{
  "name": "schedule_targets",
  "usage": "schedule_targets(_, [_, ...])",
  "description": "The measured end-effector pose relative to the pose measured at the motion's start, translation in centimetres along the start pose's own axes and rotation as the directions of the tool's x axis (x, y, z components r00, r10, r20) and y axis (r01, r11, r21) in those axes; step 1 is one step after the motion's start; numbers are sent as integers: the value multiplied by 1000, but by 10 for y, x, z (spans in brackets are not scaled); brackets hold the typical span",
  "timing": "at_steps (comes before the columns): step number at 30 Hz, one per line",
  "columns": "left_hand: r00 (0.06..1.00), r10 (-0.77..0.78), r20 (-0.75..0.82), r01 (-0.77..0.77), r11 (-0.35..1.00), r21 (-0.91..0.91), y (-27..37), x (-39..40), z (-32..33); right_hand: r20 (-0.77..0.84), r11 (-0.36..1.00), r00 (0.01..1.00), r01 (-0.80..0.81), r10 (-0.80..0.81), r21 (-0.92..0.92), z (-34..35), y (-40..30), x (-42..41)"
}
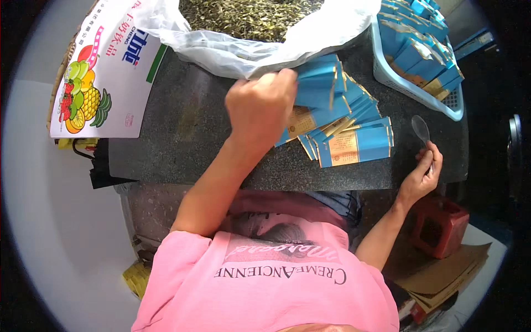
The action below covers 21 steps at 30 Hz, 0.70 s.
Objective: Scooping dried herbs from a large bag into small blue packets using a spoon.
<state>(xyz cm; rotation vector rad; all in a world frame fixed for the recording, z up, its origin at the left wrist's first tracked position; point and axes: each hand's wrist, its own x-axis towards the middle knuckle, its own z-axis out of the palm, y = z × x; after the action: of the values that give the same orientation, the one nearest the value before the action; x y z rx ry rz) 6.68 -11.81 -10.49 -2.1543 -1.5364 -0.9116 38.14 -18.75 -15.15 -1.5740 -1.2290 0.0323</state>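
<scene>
My left hand (263, 106) is closed and slightly blurred beside the plastic bag's near edge. It seems to grip a blue packet (311, 89) with a gold edge, which is also blurred; the fingertips are hidden. More flat blue-and-gold packets (356, 145) lie fanned and overlapping on the dark speckled tabletop, just right of that hand. Near the table's front right edge, my right hand (421, 176) holds a clear plastic spoon (420, 128) by its handle, bowl pointing away from me. Beyond my left hand, a white plastic bag (232, 54) stands open, full of dried green leaves (253, 18).
A light-blue plastic basket (419, 97) of upright blue packets stands at the back right. On the left, a printed carton sheet (112, 83) with fruit pictures overhangs the table (182, 137). Below right are a red plastic stool (446, 232) and flattened cardboard (450, 274).
</scene>
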Motion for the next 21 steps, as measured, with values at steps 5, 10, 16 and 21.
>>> schedule_targets(5, [999,28,-39,-35,982,-185,7,0,-58,-50,997,999,24,-20,72,-6,2,-4])
schedule_targets(10, [997,-79,0,56,702,-710,10,-10,-57,-31,899,999,26,-13,437,-18,-51,2])
schedule_targets(16, [915,-123,384,403,248,-881,7,-41,-58,338,666,919,-122,-204,736,-10,-115,21])
schedule_targets(21, [955,52,293,214,566,-796,-5,-30,-67,506,665,833,-249,-225,704,-3,-144,34])
